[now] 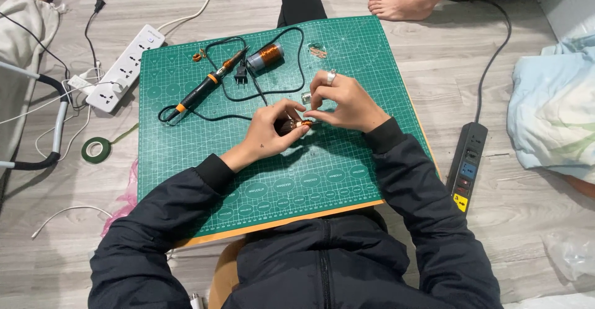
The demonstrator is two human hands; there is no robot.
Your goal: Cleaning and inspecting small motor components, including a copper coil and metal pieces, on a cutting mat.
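Black padded jacket sleeves (427,210) reach over a green gridded cutting mat (347,166) on the floor, where the left hand (273,132) and right hand (347,101) together pinch a small copper-wound coil (302,123) at its centre; a black-and-orange soldering iron (204,89) lies beyond.

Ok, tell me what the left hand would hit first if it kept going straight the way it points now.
The left hand points up and to the right, toward the right hand. They already meet around a small copper-coloured part, so that part and the right hand's fingers come first. Depth is hard to judge here.
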